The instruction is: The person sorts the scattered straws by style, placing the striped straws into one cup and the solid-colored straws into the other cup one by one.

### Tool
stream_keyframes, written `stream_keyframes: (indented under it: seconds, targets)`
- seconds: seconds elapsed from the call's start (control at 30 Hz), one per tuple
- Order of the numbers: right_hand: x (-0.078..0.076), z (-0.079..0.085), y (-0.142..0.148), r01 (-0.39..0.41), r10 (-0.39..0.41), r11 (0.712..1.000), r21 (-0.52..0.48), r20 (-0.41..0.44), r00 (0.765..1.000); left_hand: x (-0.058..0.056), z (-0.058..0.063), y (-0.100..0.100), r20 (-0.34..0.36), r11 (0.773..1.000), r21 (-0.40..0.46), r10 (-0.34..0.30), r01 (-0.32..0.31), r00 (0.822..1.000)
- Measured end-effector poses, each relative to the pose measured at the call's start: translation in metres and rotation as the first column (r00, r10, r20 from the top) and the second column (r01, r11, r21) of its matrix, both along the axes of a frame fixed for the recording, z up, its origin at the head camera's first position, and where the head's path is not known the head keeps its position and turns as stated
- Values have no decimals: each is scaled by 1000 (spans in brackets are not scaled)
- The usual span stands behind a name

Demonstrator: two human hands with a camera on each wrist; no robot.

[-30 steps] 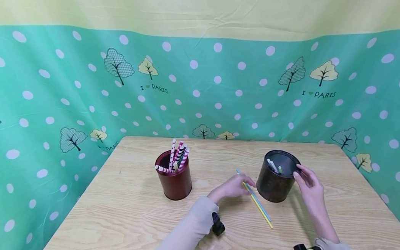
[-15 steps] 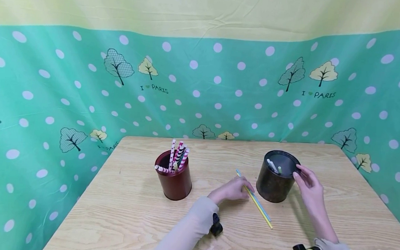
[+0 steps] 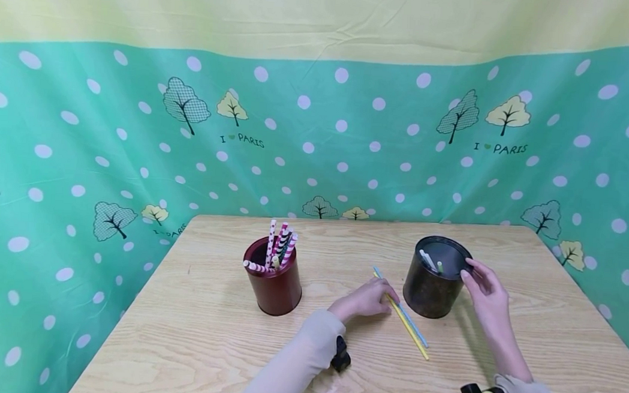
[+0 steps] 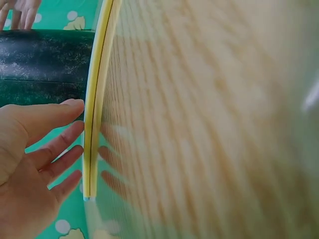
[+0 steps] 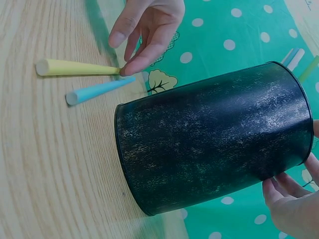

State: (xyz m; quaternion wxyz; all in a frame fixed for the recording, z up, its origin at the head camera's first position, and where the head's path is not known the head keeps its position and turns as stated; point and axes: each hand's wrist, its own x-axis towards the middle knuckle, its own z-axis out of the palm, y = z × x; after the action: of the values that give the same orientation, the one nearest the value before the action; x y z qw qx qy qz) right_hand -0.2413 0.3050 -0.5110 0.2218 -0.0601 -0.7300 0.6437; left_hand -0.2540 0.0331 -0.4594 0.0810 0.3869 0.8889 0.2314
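A yellow straw (image 3: pixel 410 332) and a blue straw (image 3: pixel 418 334) lie side by side on the table, slanting from back left to front right. My left hand (image 3: pixel 369 297) reaches across their far half. In the left wrist view, its thumb and fingertips come right up to the straws' edge, fingers spread and nearly straight. To the right stands a dark, mottled can (image 5: pixel 214 134), upright, with white and green straws (image 3: pixel 430 261) inside. At its right rim, my right hand (image 3: pixel 488 294) grips with thumb and fingers.
On the left of the wooden table (image 3: pixel 204 322) stands a dark red can (image 3: pixel 276 290) holding several patterned straws (image 3: pixel 284 249). Behind the table hangs a green polka-dot curtain (image 3: pixel 318 142).
My left hand has come down slightly onto the straws, its fingers drawn closer to them. The straws have shifted very little. My right hand and both cans stay put.
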Motion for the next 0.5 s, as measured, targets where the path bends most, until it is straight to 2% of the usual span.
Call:
stream_keyframes:
  seconds: [0.27,0.5]
  targets:
    - [0,2,-1,-1,2,1000,13,-6,1000,0,-1,0,-47,999,-44,-16,14,999]
    - [2,3,-1,4,-5,999,34,14,1000,-1,-4,-1,-26,998,-43,-38,37,999]
